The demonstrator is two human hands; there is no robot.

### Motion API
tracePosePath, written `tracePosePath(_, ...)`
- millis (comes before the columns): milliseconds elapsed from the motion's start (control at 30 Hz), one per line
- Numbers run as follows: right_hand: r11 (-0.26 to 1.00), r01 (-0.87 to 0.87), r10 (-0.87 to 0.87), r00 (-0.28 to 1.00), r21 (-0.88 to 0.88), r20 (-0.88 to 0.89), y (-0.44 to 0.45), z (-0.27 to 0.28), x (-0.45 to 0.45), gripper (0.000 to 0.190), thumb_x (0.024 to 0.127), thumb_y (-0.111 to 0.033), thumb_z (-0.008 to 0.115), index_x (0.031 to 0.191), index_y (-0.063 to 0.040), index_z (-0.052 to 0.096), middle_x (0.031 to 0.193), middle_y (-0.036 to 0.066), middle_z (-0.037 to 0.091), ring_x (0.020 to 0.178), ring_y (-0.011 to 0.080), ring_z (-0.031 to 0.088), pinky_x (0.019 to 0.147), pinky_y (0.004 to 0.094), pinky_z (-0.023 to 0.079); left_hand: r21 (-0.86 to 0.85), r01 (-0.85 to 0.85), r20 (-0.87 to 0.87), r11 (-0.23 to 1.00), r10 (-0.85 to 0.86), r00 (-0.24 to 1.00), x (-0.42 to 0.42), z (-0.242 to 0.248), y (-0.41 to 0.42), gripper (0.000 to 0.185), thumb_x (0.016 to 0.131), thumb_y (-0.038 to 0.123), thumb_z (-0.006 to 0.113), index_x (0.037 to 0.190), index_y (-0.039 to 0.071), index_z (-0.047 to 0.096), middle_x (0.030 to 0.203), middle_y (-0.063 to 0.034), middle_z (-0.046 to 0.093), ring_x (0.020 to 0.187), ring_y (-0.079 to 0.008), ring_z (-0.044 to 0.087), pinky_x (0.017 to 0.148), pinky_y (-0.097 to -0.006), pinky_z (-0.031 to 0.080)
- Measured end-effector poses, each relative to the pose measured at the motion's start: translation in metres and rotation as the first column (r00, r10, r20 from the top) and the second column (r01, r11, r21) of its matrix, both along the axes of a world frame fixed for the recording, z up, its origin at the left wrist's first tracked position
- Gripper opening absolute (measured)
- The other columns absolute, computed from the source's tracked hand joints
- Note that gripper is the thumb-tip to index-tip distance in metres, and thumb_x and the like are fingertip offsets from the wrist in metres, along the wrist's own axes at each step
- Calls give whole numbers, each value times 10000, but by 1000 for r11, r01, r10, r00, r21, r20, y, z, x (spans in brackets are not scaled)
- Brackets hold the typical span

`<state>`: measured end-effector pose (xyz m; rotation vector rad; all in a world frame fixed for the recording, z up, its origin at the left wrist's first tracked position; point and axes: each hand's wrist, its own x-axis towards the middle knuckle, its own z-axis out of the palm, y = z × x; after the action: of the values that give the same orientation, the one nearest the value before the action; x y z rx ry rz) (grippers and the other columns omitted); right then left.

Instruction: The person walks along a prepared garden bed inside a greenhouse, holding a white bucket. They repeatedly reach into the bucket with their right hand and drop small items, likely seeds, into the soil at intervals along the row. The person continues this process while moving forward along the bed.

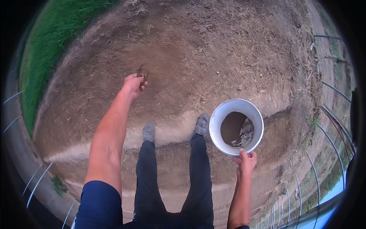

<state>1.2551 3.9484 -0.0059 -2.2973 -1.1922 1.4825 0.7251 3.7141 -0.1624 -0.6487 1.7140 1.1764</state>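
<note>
A pale bucket (215,128) hangs at the right in front of me, gripped at its near rim by my right hand (246,163). Inside lie a dark brown, fine-looking material (232,126) and a greyish crumpled lump (247,134) along the right side. My left hand (136,85) is stretched out over the bare soil (177,83), its fingers curled. Something dark and blurred shows at its fingertips; whether the hand holds it or it is falling, I cannot tell.
Dense green grass (54,57) borders the soil at the upper left. My shoes (149,131) stand on a pale earth ridge (171,128), with dry straw bits scattered around. Curved metal poles (333,146) line the right side, and more poles (38,184) stand at the lower left.
</note>
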Motion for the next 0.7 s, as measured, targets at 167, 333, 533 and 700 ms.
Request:
tracePosePath(167, 997, 57, -57, 998, -41, 20, 8, 0, 12, 438, 897, -102, 811, 1221, 34, 548, 1012, 92, 665, 813, 185, 720, 635, 321, 661, -13, -90, -71, 996, 88, 994, 46, -28, 4, 109, 1060, 45, 595, 1137, 78, 666, 918, -43, 701, 714, -144, 678, 500, -268, 474)
tracePosePath(333, 991, 101, -99, 995, -84, 28, 8, -8, 36, 448, 911, -126, 807, 1235, 22, 536, 1054, 123, 675, 834, 219, 741, 654, 342, 667, -82, 91, 33, 992, -88, 996, 90, -52, 11, 214, 1051, 12, 564, 1248, 39, 643, 1021, -80, 695, 755, -155, 701, 503, -268, 504)
tracePosePath(533, 988, 137, -138, 990, -70, -3, 9, -18, 50, 421, 922, -119, 791, 1230, 12, 535, 1055, 115, 674, 862, 220, 738, 679, 351, 668, 84, 115, 186, 990, -129, 974, 176, -61, 84, 220, 1066, 1, 521, 1249, 5, 642, 1049, -124, 725, 758, -168, 736, 576, -292, 631)
tracePosePath(700, 982, 184, -184, 983, -43, 16, 12, -19, 67, 394, 912, -82, 793, 1203, 7, 541, 1013, 86, 663, 819, 181, 718, 628, 323, 653, 76, 329, 220, 941, -338, 915, 224, -67, 137, 241, 1081, 26, 513, 1286, 0, 638, 1062, -144, 722, 703, -185, 733, 544, -296, 621)
